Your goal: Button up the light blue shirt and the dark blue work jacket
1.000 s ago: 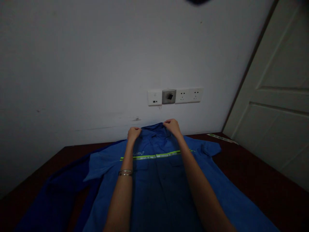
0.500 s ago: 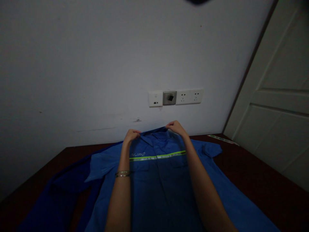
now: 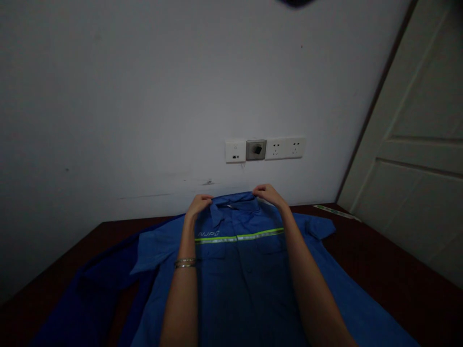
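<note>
Fingers of both hands are pinching the collar [image 3: 233, 198] of the blue shirt [image 3: 249, 284], the left hand [image 3: 198, 204] at its left end and the right hand [image 3: 267, 193] at its right end, so that the collar is stretched between them near the wall [image 3: 144, 106]. The shirt lies with its front up on the dark red table [image 3: 365, 246], and a yellow-green and silver stripe [image 3: 235, 238] goes across its chest, under the letters. Darker blue cloth [image 3: 90, 294] lies on the left side, partly under the shirt.
</note>
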Action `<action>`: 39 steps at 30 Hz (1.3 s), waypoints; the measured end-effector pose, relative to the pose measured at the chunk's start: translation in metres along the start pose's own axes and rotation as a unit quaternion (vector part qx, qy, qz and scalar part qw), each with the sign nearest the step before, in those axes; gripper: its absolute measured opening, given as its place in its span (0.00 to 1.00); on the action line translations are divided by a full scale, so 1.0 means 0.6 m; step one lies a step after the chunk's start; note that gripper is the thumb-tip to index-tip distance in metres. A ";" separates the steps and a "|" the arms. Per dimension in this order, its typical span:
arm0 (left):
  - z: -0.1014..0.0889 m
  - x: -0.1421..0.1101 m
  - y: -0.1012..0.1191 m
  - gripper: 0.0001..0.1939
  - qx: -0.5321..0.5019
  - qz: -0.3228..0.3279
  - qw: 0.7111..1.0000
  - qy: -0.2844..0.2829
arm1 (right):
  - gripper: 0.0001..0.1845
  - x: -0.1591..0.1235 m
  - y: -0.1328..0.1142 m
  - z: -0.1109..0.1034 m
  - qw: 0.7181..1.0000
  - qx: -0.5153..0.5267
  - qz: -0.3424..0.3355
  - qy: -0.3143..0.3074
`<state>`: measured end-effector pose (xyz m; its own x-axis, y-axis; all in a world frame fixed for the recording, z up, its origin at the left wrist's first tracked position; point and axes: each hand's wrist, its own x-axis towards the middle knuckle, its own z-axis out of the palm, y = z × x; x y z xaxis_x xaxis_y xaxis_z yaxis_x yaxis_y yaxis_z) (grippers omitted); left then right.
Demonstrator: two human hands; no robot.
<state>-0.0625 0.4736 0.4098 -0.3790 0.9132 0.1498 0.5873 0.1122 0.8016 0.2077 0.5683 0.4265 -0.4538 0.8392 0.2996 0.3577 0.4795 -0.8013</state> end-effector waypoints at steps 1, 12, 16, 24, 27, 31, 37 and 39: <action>0.002 0.001 0.000 0.16 0.010 0.014 1.000 -0.003 | 0.11 0.002 0.002 0.002 1.000 0.003 -0.002 0.004; 0.040 -0.027 0.052 0.09 0.210 0.285 0.931 0.091 | 0.12 0.019 0.019 0.021 0.999 -0.001 -0.023 0.047; 0.054 -0.022 0.037 0.17 0.235 0.259 0.935 0.058 | 0.12 0.020 0.023 0.021 0.999 0.006 -0.020 0.043; 0.059 -0.003 -0.012 0.21 0.204 0.239 0.941 0.128 | 0.13 0.022 0.031 0.023 0.999 0.008 -0.019 0.038; 0.064 0.004 -0.024 0.21 0.169 0.245 0.946 0.128 | 0.13 0.024 0.033 0.027 0.999 0.010 -0.026 0.036; 0.068 0.009 -0.025 0.21 0.081 0.245 0.960 0.107 | 0.13 0.026 0.036 0.032 0.998 0.011 -0.036 0.055; 0.056 0.009 -0.010 0.11 -0.056 0.192 0.977 0.073 | 0.15 0.026 0.041 0.038 0.995 -0.012 -0.035 0.091; 0.052 0.009 -0.007 0.10 -0.068 0.180 0.979 0.063 | 0.17 0.026 0.040 0.042 0.994 -0.012 -0.058 0.089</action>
<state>-0.0447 0.4901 0.3890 -0.2549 0.8270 0.5011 0.6017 -0.2700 0.7517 0.1886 0.5861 0.3988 -0.3422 0.8088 0.4784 0.3315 0.5803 -0.7439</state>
